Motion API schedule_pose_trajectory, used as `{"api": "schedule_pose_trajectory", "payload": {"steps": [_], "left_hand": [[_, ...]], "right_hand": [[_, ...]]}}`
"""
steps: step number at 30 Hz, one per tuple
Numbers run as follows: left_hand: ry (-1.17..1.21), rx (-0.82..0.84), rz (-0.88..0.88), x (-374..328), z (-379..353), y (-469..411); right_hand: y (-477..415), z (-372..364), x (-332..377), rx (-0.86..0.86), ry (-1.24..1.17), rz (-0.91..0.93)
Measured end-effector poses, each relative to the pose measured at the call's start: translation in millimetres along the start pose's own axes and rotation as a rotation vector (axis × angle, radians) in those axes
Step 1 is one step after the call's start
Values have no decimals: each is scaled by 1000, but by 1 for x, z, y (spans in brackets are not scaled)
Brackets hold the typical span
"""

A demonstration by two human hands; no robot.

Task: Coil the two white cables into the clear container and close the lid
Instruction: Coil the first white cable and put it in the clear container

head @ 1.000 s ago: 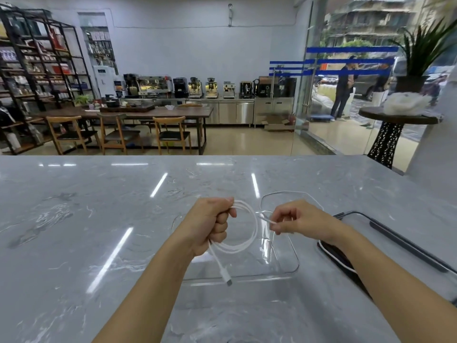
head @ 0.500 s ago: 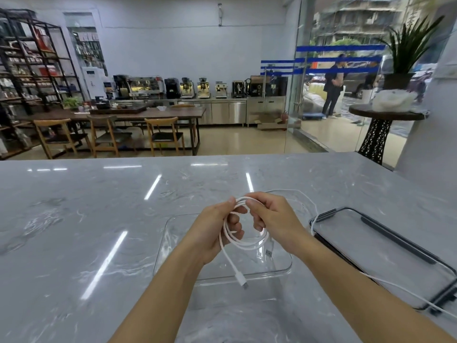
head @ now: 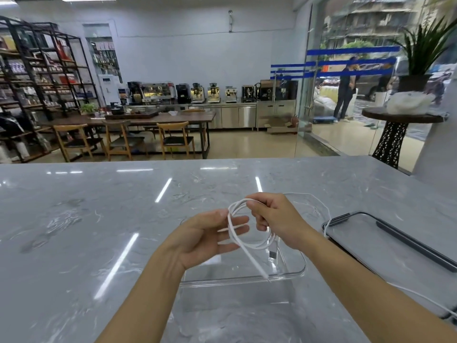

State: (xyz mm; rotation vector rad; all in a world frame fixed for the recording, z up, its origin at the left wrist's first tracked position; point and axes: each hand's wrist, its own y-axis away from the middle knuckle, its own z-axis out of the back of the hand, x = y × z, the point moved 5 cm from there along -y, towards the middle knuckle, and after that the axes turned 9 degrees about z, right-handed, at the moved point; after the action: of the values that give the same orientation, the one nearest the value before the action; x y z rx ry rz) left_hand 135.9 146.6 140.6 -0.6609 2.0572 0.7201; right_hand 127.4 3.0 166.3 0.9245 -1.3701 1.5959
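one cable [head: 243, 240] in r fingers [head: 257, 206]

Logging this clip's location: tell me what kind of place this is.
Probably a coffee-equipment showroom or café: a row of espresso machines lines a stainless steel counter, retail shelving fills the left wall, and a glass storefront faces the street.

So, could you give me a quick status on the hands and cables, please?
Right hand pinching coiled cable above clear container. Left hand open beside it. Second cable trails across lid. Nothing blocking.
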Motion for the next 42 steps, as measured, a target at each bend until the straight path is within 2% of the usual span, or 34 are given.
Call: {"api": "schedule_pose_trajectory", "payload": {"steps": [3,6,12,18,21,23,25,28,30,34,35,37,39,42], "left_hand": [[106,41,-74,4,-1,1],[11,-11,-184,-3,-5,6],[-152,-293,-311,-14,-10,12],[-542,-665,-448,-14,-6,19],[-728,-820,-499,-16,3,22],[-836,-947,-562,-13,7,25],[-790,-1000,-595,-10,11,26],[-578,-976,-542,-7,23,28],[-372,-883,-398,-3,32,25],[80,-350,-156,5,29,19],[188,-263,-126,6,32,21],[294,-191,-27,7,40,24],[199,-244,63,8,44,27],[-292,-469,45,11,50,25]], "right_hand": [[-3,-6,3,8,-16,16],[-4,-10,-1,22,-49,0],[-10,-15,3,4,37,56],[-7,-20,7,-9,199,181],[-2,-28,11,6,395,309],[4,-39,16,36,502,457],[9,-50,20,64,623,600],[15,-50,24,28,705,776],[18,-47,25,35,692,820],[23,-48,19,119,682,889],[24,-48,17,139,683,893],[28,-51,13,192,738,930],[34,-57,8,270,807,974],[41,-67,5,353,866,1007]]}}
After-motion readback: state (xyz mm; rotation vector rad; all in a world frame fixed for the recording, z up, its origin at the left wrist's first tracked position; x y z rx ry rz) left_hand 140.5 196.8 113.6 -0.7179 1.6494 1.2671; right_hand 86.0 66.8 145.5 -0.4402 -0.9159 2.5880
